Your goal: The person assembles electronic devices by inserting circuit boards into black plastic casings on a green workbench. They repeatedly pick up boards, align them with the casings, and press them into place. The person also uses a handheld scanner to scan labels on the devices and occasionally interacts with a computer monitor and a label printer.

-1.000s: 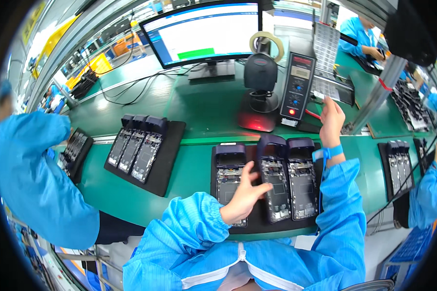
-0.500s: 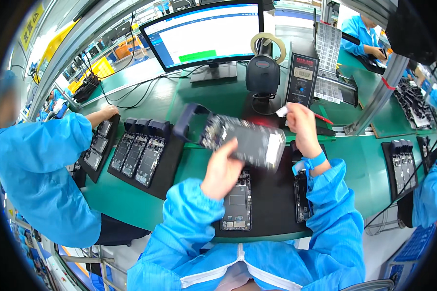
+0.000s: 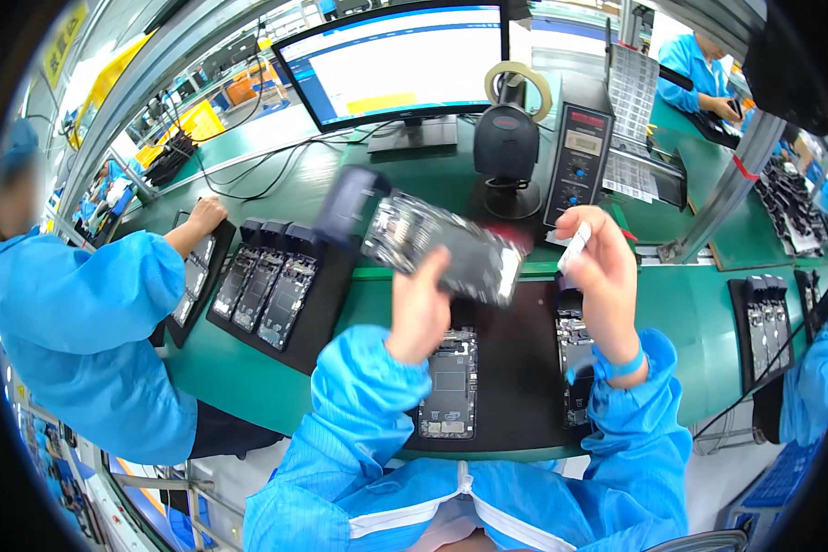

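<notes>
My left hand is closed on an opened phone, its inner parts facing up and a dark curved piece sticking out at its left end. The phone is tilted above the black mat and a little blurred. To its right, my right hand pinches a small white label between thumb and fingers, apart from the phone. Below my hands, two more opened phones lie on the mat: one near my left wrist, the other partly hidden by my right wrist and sleeve.
Beyond my hands stand a barcode scanner with a tape roll, a counter box, a label sheet and a monitor. At left, a co-worker's hand touches another mat. Several opened phones lie nearby.
My right hand has drawn back from beside the counter box, turning the label upright. My left hand's phone has shifted slightly left. The monitor's green bar is now yellow.
</notes>
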Motion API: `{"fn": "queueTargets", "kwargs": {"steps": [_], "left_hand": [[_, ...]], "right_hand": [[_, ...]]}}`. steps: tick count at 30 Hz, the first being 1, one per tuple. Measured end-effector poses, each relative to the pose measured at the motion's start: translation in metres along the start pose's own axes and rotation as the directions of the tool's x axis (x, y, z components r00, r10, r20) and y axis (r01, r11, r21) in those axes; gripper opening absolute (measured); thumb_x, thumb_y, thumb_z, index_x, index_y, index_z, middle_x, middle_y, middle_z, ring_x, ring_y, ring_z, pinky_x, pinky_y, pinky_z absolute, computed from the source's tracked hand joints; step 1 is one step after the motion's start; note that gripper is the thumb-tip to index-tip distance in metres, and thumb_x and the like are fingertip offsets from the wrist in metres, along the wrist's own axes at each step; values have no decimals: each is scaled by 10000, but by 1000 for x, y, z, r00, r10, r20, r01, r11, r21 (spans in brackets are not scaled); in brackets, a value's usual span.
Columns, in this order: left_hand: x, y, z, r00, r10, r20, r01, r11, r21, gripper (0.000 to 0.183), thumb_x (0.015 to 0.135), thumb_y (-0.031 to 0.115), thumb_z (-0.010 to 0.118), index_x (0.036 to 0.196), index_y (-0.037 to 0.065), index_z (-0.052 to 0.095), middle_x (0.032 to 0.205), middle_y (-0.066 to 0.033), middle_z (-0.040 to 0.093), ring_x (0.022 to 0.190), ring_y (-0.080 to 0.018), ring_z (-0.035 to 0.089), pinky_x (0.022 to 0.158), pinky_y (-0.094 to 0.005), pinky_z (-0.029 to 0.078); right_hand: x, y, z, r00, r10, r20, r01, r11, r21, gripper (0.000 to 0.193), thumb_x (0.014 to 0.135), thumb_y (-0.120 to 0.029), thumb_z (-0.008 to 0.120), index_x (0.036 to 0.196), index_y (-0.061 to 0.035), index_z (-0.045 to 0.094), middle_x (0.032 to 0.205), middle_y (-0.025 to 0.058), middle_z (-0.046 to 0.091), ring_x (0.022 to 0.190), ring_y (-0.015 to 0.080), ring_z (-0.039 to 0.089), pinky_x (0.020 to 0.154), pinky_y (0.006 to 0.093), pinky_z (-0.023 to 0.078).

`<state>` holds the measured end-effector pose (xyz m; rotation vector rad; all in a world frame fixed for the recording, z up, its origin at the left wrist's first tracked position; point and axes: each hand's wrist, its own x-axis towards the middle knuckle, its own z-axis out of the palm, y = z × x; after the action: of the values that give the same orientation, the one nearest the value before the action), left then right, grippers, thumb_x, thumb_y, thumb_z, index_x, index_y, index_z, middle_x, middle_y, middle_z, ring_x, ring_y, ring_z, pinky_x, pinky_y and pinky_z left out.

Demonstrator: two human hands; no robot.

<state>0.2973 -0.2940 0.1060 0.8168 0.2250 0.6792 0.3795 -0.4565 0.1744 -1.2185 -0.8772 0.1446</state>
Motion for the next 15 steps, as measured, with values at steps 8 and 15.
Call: {"fn": "queueTargets", "kwargs": {"steps": [8,15], "left_hand": [[-79,-37,-18,898,-85,431,-236,735,636,445,771,16,486,1206,-13,398,1133,-131,508,1031,-190,495,872,-295,380],[-89,-30,-10,904,-9,428,-305,688,659,434,773,10,491,1198,-6,407,1094,-125,530,1007,-195,511,857,-298,392]], "right_hand": [[-48,-20,22,978,-21,208,-22,980,199,314,730,-149,669,917,-30,446,1261,192,351,1105,207,406,940,352,308],[-57,-23,25,992,4,122,-20,991,131,208,735,-34,642,858,-22,475,1238,169,367,1110,198,419,925,344,352]]}}
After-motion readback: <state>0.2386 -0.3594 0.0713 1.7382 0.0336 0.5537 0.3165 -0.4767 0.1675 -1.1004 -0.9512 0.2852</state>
